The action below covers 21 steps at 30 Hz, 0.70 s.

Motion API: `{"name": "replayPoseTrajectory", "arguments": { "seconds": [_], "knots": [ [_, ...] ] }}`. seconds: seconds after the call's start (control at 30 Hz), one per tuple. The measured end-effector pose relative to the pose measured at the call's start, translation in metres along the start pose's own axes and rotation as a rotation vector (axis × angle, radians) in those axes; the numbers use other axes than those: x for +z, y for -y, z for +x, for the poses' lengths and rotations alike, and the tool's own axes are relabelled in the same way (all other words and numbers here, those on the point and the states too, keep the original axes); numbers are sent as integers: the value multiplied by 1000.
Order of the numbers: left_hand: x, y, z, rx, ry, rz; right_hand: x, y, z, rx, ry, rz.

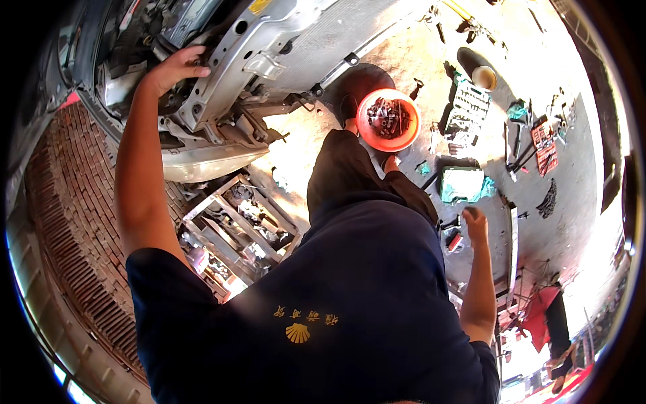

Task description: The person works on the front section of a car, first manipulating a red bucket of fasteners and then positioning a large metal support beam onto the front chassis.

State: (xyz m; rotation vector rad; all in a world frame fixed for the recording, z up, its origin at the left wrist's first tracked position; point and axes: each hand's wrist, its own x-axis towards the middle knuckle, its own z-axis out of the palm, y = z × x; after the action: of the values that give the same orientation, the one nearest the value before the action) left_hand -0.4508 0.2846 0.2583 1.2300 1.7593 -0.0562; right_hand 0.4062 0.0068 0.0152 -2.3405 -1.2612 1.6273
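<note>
My left hand (178, 71) is raised at the upper left against the car's bare metal front structure (235, 60), fingers apart at the edge of the opening. A pale body panel (208, 161) hangs below. My right hand (475, 219) hangs by my side, fingers loosely curled; I cannot make out whether anything is in them. Beyond it on the floor are a green case (461, 180) and dark tools (453, 225). An orange basin (374, 141) of dark metal parts stands by my feet (391, 163).
An open socket set (464, 111), a red tool case (544, 148), a pale container (483, 77) and a long bar (513, 256) lie at the right. A metal frame (235, 236) holding assorted parts is at lower left, near a brick surface (81, 222). Red items (542, 316) are at lower right.
</note>
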Motion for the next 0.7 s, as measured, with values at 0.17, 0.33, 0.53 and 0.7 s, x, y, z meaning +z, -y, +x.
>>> {"name": "replayPoseTrajectory", "arguments": {
  "seconds": [0.17, 0.33, 0.53, 0.7],
  "knots": [
    [11, 1, -9, 5, -67, -63, 20, -94, -47, 172, 14, 149],
    [9, -5, -12, 11, -60, -62, 12, -90, -44, 266, 60, 269],
    [19, -13, -25, -5, -142, -62, 8, -14, 0, -6, 53, 227],
    [84, -25, -61, 374, -941, 241, 9, 26, 17, -171, 4, 261]
  ]
}}
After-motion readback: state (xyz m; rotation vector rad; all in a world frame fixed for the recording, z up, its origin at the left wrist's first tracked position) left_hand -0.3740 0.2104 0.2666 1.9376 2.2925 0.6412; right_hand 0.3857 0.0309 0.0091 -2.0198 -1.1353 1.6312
